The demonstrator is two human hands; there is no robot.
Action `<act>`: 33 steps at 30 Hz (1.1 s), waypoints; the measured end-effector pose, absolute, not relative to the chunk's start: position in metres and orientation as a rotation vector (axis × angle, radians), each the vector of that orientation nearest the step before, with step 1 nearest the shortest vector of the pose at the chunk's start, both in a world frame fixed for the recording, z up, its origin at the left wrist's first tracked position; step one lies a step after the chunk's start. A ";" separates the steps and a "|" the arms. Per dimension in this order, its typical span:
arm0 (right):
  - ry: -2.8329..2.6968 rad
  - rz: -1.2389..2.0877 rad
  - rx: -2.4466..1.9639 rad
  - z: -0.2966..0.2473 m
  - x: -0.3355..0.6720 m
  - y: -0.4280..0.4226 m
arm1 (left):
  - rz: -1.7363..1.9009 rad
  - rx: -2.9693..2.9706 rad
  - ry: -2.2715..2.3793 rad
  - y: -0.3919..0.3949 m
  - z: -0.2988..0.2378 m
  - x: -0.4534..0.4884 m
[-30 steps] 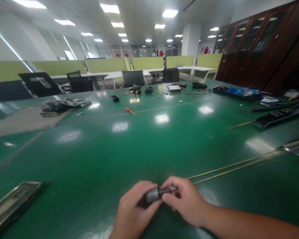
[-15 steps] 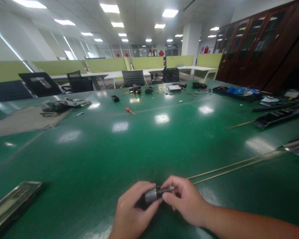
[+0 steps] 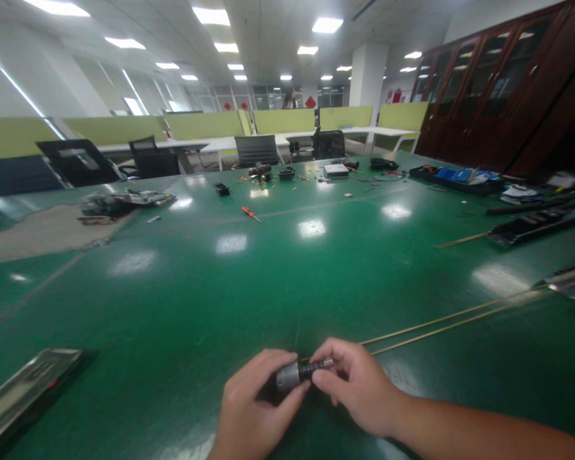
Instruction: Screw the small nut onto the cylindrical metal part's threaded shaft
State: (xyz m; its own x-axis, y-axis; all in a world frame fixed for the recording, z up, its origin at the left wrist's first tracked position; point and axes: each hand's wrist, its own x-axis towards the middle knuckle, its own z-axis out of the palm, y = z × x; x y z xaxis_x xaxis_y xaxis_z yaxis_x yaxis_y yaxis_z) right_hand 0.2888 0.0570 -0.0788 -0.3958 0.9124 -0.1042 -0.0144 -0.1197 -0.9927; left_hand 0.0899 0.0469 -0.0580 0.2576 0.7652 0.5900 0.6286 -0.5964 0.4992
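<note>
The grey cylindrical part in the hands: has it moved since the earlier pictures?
Yes: the grey cylindrical part has shifted slightly leftward in view, judged against the orange screwdriver.

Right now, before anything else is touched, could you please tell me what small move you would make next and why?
I would perhaps gently turn the narrow dark shaft with the right hand: its thumb and fingers are at that narrow end, while the left hand holds the wider grey cylinder and could brace it.
</note>
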 end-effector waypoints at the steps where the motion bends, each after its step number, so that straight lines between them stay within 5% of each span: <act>1: -1.410 1.613 -1.045 -0.079 0.289 0.057 | 1.257 2.359 1.318 0.047 -0.058 0.090; 33: -1.388 1.618 -1.011 -0.085 0.289 0.058 | 1.355 2.383 1.310 0.047 -0.050 0.093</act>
